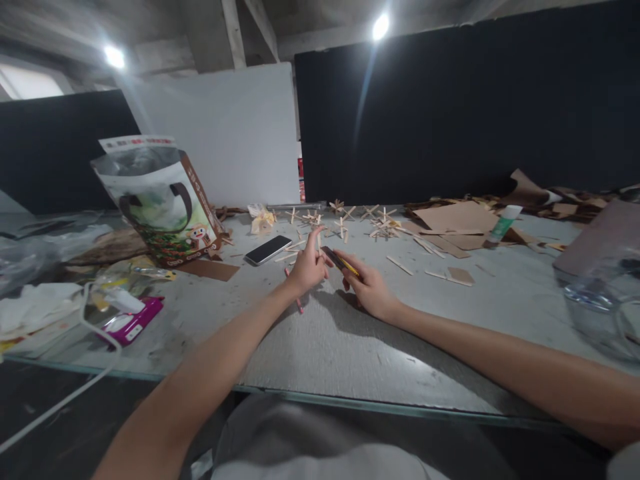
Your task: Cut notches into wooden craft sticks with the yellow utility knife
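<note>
On one table (280, 357), we are listing one printed bag (165, 235), standing open-topped, contents unclear; one right hand (371, 287), gripping; one left hand (306, 270), part-curled, its hold uncertain to us. One yellow-and-black tool (349, 265) is occupying the right hand, slanting forward-left, its tip pointing toward the nearby left.

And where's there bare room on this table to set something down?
Between the left hand, right hand and near edge, the table looks bare. Another free patch lies between the right forearm, brown scrap and clear container. It's crowded at left, around the purple gadget and printed bag, and along the back, with stick crosses and cardboard.
</note>
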Motion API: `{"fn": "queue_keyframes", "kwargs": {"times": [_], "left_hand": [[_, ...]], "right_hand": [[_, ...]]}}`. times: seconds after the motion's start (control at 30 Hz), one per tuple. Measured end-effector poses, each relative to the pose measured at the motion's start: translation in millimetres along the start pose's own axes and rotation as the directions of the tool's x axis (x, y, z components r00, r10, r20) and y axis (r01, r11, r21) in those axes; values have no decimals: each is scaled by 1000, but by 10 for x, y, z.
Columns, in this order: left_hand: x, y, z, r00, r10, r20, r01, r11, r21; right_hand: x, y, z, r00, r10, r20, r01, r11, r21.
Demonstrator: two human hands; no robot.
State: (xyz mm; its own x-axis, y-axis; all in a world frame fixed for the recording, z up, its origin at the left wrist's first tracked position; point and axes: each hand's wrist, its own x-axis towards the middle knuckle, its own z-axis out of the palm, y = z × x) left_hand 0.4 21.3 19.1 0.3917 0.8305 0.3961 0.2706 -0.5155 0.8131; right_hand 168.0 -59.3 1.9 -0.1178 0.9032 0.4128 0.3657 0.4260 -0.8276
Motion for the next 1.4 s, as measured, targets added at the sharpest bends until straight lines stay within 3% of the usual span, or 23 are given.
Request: {"fn": "queue_keyframes", "kwargs": {"times": [0.2,0.37,0.53,0.7,0.9,1.17,1.4], "left_hand": [[-1,-12,5,999,-39,-14,39,999,20],[19,-34,-17,998,-67,-16,68,989,131],[-14,-4,12,999,23,-36,-17,987,157],[-75,88,63,998,-7,-57,14,992,126],[-67,103,19,997,61,-44,-50,972,231],[-103,156,86,994,-100,-36,102,993,57],[-52,34,12,1000,20,-15,-15,956,294]], "right_hand": [[-15,-17,27,1000,-29,3,30,994,-102],[-19,-31,39,997,-77,31,83,966,-246],[-33,-99,57,997,-71,7,71,964,-258],[-64,-154,123,999,-34,-36,23,964,-265],[-29,-198,107,998,-31,-46,19,970,-244],[23,-260,42,999,-14,-33,6,973,-231],[46,-226,21,999,-28,-44,16,964,-264]]}}
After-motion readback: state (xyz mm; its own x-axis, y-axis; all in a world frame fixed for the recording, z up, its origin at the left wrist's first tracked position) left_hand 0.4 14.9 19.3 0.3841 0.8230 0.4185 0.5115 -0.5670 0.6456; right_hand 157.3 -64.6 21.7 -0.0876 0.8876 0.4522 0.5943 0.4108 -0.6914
